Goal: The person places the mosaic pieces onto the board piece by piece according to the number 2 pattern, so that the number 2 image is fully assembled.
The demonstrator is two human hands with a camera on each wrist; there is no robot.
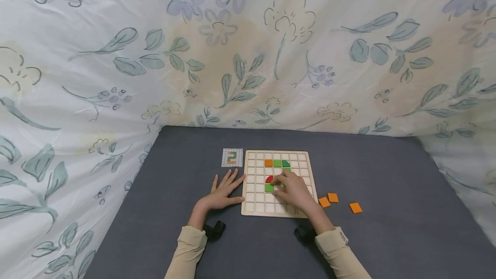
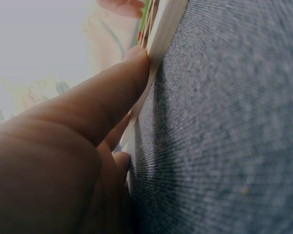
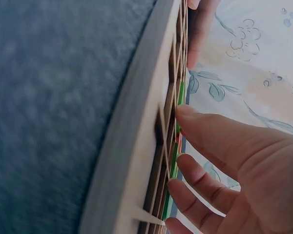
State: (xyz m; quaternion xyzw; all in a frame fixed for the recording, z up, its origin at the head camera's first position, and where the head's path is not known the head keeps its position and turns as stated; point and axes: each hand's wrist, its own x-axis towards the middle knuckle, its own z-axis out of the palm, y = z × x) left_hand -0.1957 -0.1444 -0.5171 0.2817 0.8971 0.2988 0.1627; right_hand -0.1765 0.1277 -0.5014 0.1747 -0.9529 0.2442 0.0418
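My left hand (image 1: 221, 195) lies with its fingers spread on the table, its thumb and fingertips at the left edge of a wooden grid board (image 1: 255, 213); the left wrist view shows the thumb (image 2: 112, 90) against that edge. Over the middle of the board is my right hand (image 1: 294, 188), thumb and fingers apart and their tips down at the tiles. Beside those tips sit a red rounded tile (image 1: 269, 179) and a green square tile (image 1: 269, 188). Along the upper part of the grid are an orange tile (image 1: 268, 163), a green tile (image 1: 277, 163) and a dark green rounded tile (image 1: 285, 163).
A small patterned card (image 1: 232, 157) lies past the left hand, by the board's upper left corner. Loose orange tiles (image 1: 333, 197) lie on the dark table (image 1: 391, 175) right of the board. Flowered cloth (image 1: 248, 55) rises behind the table.
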